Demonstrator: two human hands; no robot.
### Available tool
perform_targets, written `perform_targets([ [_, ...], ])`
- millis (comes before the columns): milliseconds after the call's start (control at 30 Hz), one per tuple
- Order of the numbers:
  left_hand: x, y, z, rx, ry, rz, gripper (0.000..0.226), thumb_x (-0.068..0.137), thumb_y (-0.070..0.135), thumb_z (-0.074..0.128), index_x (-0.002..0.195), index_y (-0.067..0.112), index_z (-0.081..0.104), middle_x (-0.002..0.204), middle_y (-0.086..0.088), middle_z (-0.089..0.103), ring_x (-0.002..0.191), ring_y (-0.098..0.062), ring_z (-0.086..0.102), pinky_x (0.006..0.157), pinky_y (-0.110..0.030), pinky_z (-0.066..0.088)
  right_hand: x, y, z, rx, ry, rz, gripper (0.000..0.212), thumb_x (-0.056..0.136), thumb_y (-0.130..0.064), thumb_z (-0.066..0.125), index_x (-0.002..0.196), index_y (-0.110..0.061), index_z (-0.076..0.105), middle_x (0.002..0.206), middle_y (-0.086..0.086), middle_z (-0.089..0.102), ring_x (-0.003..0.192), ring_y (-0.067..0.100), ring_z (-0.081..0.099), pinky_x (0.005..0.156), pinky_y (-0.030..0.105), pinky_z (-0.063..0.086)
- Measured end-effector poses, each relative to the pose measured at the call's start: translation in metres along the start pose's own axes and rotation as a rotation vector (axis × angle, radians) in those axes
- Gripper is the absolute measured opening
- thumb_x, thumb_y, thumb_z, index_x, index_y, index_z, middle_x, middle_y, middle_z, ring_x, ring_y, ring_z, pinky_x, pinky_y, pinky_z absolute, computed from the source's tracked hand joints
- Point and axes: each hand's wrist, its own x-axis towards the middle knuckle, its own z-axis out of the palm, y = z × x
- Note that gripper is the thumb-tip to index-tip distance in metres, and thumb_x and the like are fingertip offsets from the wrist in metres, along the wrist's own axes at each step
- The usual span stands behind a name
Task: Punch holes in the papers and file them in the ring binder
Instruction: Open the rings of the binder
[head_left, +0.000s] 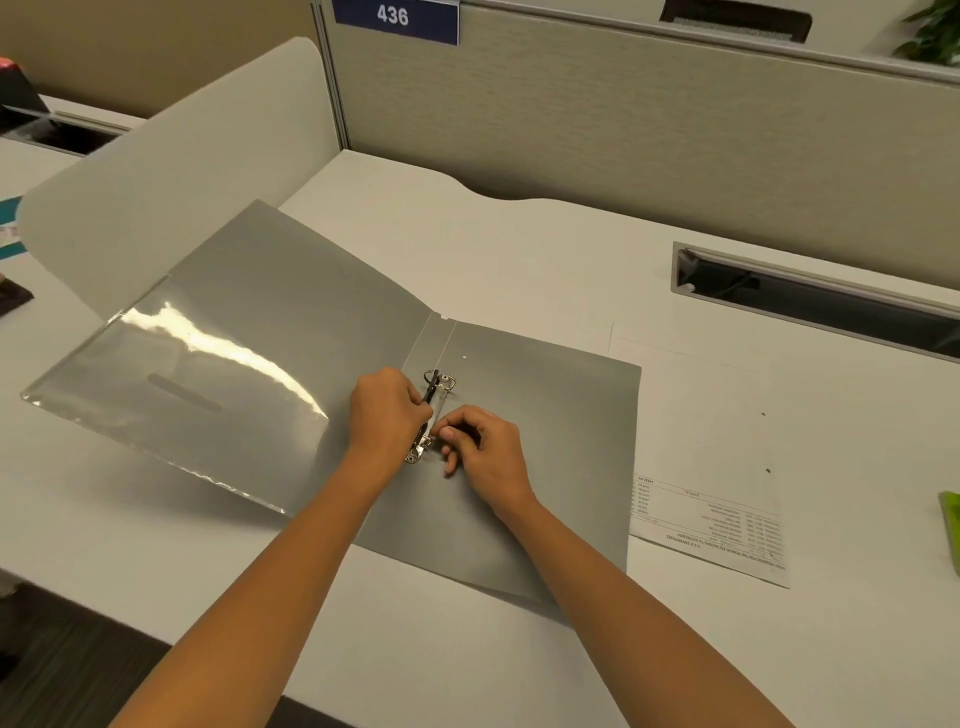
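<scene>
A grey ring binder (291, 332) lies open and flat on the white desk (519, 244), with a clear plastic pocket on its left cover. Its metal ring mechanism (434, 410) runs along the spine at the middle. My left hand (387, 413) grips the mechanism from the left, fingers curled over its black lever. From the right, my right hand (480, 447) pinches the lower part of the mechanism with curled fingers. Printed papers (706, 467) lie flat to the right of the binder, partly tucked under its right cover.
A green object (950, 525) shows at the right edge of the desk. A cable slot (810, 301) is cut into the desk behind the papers. A partition wall (623, 119) stands at the back and a curved white divider (171, 171) on the left.
</scene>
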Motion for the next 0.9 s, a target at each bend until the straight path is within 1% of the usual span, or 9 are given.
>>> perform_targets([
  [167,0.000,-0.008,0.001,-0.008,-0.023,0.077,0.004,0.066,0.009,0.071,0.065,0.006,0.070,0.069,-0.007,0.070,0.068,-0.025,0.063,0.060,-0.026,0.041,0.002,0.003,-0.001,-0.059,0.004,-0.005,0.014,0.092,0.001,0.056,0.086,0.002,0.069,0.071,0.014,0.064,0.048,0.018,0.059,0.053,0.027,0.056],
  [267,0.000,-0.013,0.001,-0.063,-0.022,0.072,0.008,0.065,0.011,0.073,0.064,0.005,0.069,0.069,-0.005,0.070,0.068,-0.023,0.063,0.061,-0.027,0.044,0.002,0.004,0.002,-0.096,-0.001,-0.012,0.013,0.092,0.000,0.056,0.087,0.002,0.068,0.072,0.016,0.064,0.048,0.018,0.060,0.052,0.029,0.057],
  [400,0.003,-0.015,-0.004,-0.142,-0.097,0.001,0.011,0.063,0.014,0.075,0.062,0.005,0.069,0.068,-0.005,0.071,0.067,-0.021,0.065,0.066,-0.031,0.054,0.003,0.005,0.002,-0.120,0.000,-0.013,0.013,0.093,-0.001,0.056,0.087,0.000,0.067,0.072,0.015,0.064,0.047,0.018,0.060,0.051,0.029,0.057],
  [500,0.003,-0.020,-0.009,-0.193,-0.161,-0.036,0.014,0.063,0.015,0.075,0.059,0.004,0.067,0.061,-0.004,0.068,0.059,-0.017,0.063,0.060,-0.029,0.056,0.002,0.005,0.003,-0.125,-0.004,-0.015,0.013,0.094,-0.003,0.056,0.087,-0.001,0.067,0.072,0.014,0.065,0.048,0.017,0.060,0.051,0.028,0.058],
  [567,0.001,-0.022,-0.011,-0.211,-0.190,-0.052,0.014,0.064,0.014,0.074,0.060,0.004,0.067,0.058,-0.002,0.066,0.056,-0.012,0.061,0.052,-0.022,0.052,0.003,0.005,0.002,-0.131,-0.002,-0.024,0.014,0.094,-0.003,0.056,0.087,-0.001,0.067,0.072,0.014,0.066,0.047,0.015,0.060,0.051,0.025,0.056],
  [633,-0.001,-0.024,-0.013,-0.226,-0.196,-0.064,0.012,0.066,0.014,0.074,0.062,0.004,0.068,0.060,0.000,0.067,0.057,-0.009,0.062,0.050,-0.016,0.047,0.003,0.005,0.003,-0.127,-0.003,-0.024,0.014,0.094,-0.003,0.056,0.087,-0.001,0.067,0.072,0.015,0.066,0.047,0.013,0.059,0.050,0.023,0.055],
  [767,-0.002,-0.025,-0.014,-0.261,-0.215,-0.085,0.005,0.071,0.013,0.073,0.071,0.009,0.069,0.068,0.000,0.070,0.064,-0.015,0.069,0.061,-0.025,0.058,0.001,0.004,0.003,-0.125,-0.002,-0.021,0.013,0.094,-0.003,0.056,0.087,-0.001,0.067,0.073,0.015,0.065,0.048,0.013,0.059,0.050,0.022,0.055],
  [833,-0.004,-0.025,-0.013,-0.284,-0.205,-0.118,0.005,0.073,0.013,0.073,0.076,0.011,0.069,0.072,-0.002,0.071,0.065,-0.016,0.070,0.063,-0.027,0.059,0.001,0.004,0.002,-0.126,-0.003,-0.024,0.013,0.094,-0.003,0.056,0.087,-0.001,0.067,0.073,0.015,0.065,0.048,0.013,0.060,0.050,0.022,0.054],
  [900,-0.007,-0.023,-0.012,-0.278,-0.172,-0.155,0.006,0.073,0.014,0.073,0.076,0.012,0.069,0.075,-0.003,0.071,0.066,-0.017,0.070,0.067,-0.030,0.059,0.001,0.003,0.002,-0.129,-0.004,-0.021,0.013,0.094,-0.003,0.056,0.087,-0.001,0.067,0.073,0.015,0.065,0.048,0.013,0.059,0.050,0.021,0.054],
])
